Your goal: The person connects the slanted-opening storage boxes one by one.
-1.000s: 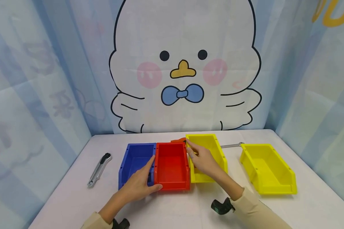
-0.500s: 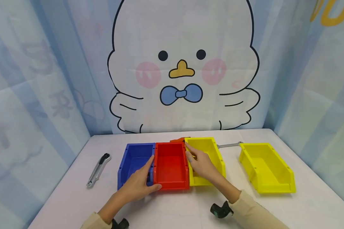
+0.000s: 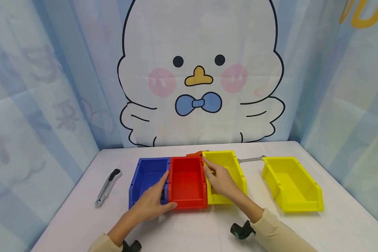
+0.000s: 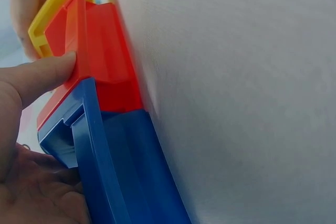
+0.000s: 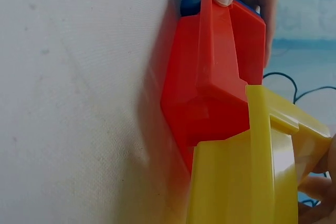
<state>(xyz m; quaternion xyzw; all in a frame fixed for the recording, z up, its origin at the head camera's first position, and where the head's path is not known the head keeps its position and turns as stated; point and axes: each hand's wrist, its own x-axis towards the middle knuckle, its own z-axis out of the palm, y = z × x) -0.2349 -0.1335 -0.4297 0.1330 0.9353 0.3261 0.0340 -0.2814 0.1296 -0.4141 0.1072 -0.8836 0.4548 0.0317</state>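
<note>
Three open-front plastic storage bins stand side by side in the head view: a blue bin (image 3: 145,175), a red bin (image 3: 188,182) and a yellow bin (image 3: 230,162). My left hand (image 3: 151,201) grips the near corner where blue and red meet, its thumb (image 4: 47,74) on the red front lip and its fingers reaching into the blue bin. My right hand (image 3: 222,180) holds the left wall of the yellow bin, close against the red one. The yellow bin sits slightly farther back than the red. In the right wrist view, its front corner overlaps the red bin's side.
A second yellow bin (image 3: 293,185) stands apart at the right. A utility knife (image 3: 108,187) lies on the left of the white table (image 3: 201,232). Behind the bins are a wrench (image 3: 251,159) and a partly hidden orange object (image 3: 194,154). Printed curtains (image 3: 195,129) enclose the back and sides.
My right hand has drawn the middle yellow bin a little nearer to me, mostly in the first half second. The left hand and the blue and red bins have hardly moved.
</note>
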